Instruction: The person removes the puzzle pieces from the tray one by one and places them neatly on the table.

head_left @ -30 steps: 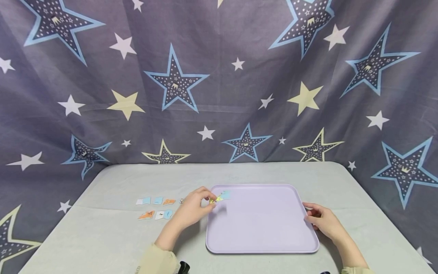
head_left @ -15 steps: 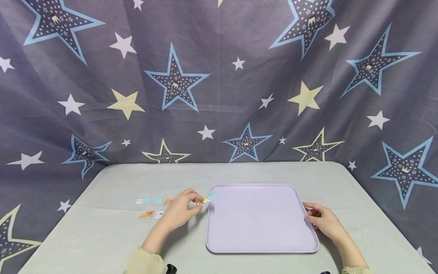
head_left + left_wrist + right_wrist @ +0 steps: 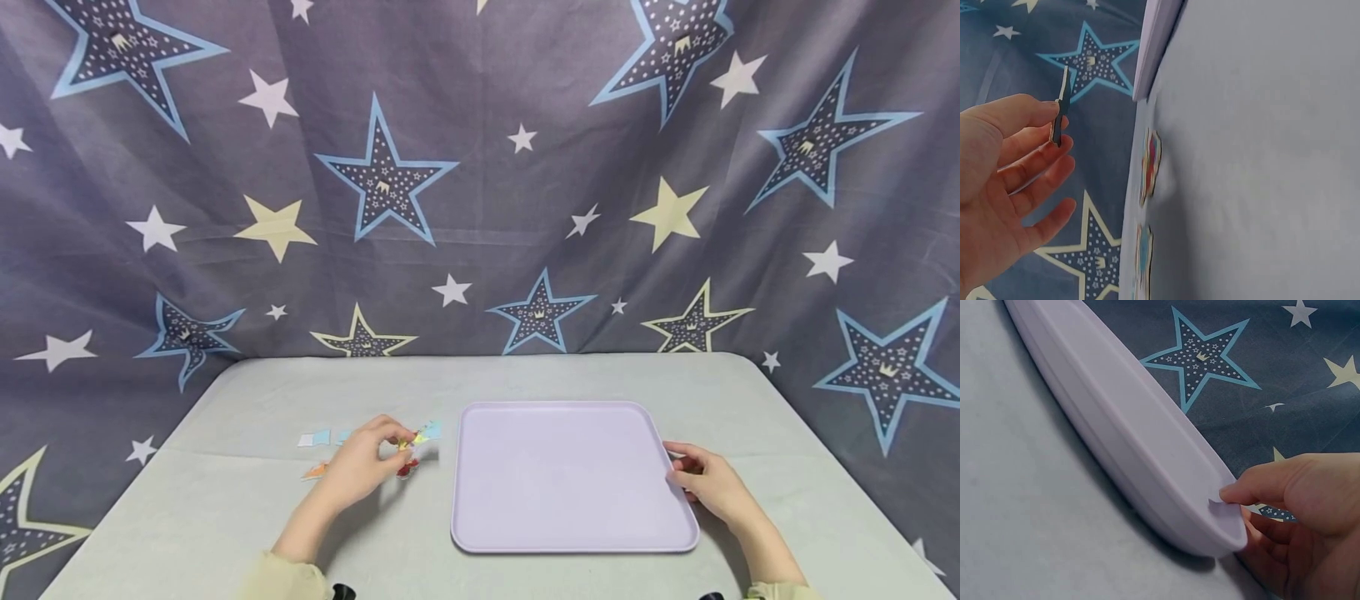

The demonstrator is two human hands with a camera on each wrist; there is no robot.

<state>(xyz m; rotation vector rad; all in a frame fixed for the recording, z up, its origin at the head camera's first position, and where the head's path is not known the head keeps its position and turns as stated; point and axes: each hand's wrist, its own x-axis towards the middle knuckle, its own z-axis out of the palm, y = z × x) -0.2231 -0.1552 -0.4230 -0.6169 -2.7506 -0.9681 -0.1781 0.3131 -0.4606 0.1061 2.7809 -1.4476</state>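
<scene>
My left hand [image 3: 352,467] pinches a flat puzzle piece [image 3: 430,431] with blue and yellow on it, held above the table just left of the lilac tray [image 3: 570,479]. In the left wrist view the piece [image 3: 1063,103] appears edge-on between thumb and fingertips, raised off the surface. Below the fingers lies a red-patterned piece [image 3: 407,470]. On the tray's right rim, my right hand [image 3: 708,482] grips the edge; the right wrist view has its thumb [image 3: 1241,489] over the inside of the rim and the other fingers outside.
More flat pieces lie left of my left hand, among them a white-and-blue one [image 3: 315,437] and an orange one [image 3: 315,472]; the hand partly covers others. A pale cloth covers the table [image 3: 555,379]. Behind it hangs a dark star-patterned curtain [image 3: 480,208].
My left hand has moved left with the puzzle piece, from over the tray's upper left corner to over the table beside it. The right hand and tray have stayed put.
</scene>
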